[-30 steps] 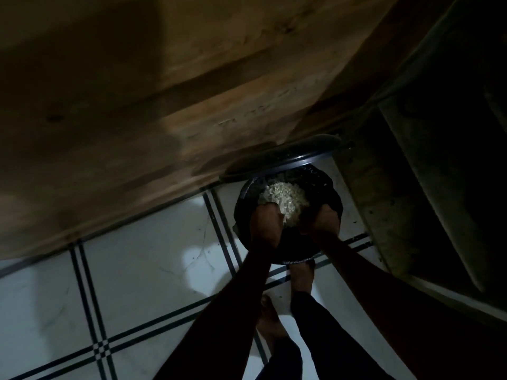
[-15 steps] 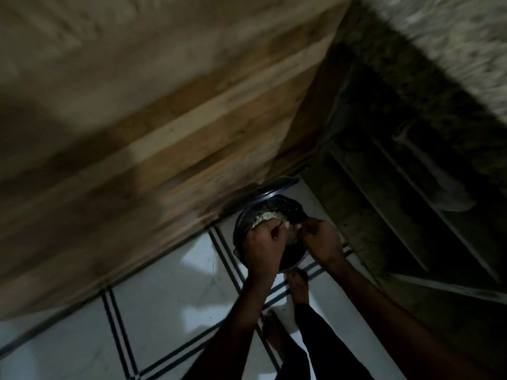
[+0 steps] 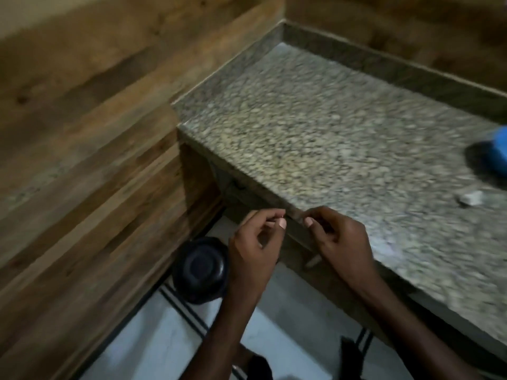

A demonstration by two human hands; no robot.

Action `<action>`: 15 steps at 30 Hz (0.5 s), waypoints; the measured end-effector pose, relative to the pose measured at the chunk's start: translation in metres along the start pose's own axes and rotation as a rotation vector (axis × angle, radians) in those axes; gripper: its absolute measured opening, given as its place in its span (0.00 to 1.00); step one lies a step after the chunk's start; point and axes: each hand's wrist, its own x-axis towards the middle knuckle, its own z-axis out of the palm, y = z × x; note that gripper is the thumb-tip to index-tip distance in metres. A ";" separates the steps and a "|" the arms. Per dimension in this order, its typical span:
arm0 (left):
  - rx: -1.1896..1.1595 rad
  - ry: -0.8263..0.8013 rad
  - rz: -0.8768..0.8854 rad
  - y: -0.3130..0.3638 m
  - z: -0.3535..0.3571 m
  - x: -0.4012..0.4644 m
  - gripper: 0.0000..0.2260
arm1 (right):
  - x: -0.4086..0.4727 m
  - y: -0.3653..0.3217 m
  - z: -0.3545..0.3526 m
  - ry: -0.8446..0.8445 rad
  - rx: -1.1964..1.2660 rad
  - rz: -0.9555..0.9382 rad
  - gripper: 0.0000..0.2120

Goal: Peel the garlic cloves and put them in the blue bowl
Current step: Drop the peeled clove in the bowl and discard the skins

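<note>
Frame blurred; both hands raised side by side at front edge of speckled granite counter (image 3: 315,127); left hand (image 3: 253,248) with fingers curled, thumb against fingertips; right hand (image 3: 340,242) likewise curled; whether either pinches anything, cannot tell; blue bowl (image 3: 498,152) on counter at far right, cut off by frame edge; small pale scrap (image 3: 470,198) just beside it; dark round container (image 3: 201,270) on tiled floor (image 3: 153,338) below left hand, against wood-panelled wall (image 3: 82,165).

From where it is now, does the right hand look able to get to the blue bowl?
Probably yes: the right hand hangs at the counter edge, with only bare stone between it and the blue bowl at the far right.
</note>
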 end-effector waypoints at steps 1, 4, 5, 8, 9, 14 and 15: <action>-0.021 -0.039 0.024 0.018 0.022 -0.004 0.06 | -0.008 0.012 -0.028 0.041 0.007 0.022 0.04; -0.084 -0.151 0.058 0.069 0.096 -0.023 0.06 | -0.036 0.056 -0.110 0.172 0.046 0.100 0.04; -0.100 -0.178 0.062 0.085 0.121 -0.030 0.06 | -0.044 0.072 -0.136 0.206 0.051 0.124 0.04; -0.146 -0.237 0.059 0.126 0.198 -0.050 0.06 | -0.066 0.121 -0.208 0.285 0.045 0.177 0.04; -0.154 -0.255 0.061 0.136 0.222 -0.056 0.06 | -0.073 0.137 -0.230 0.310 0.034 0.192 0.04; -0.128 -0.392 0.084 0.168 0.328 -0.070 0.07 | -0.095 0.212 -0.301 0.389 -0.029 0.271 0.04; -0.115 -0.428 0.090 0.171 0.347 -0.072 0.08 | -0.098 0.226 -0.309 0.399 -0.046 0.297 0.04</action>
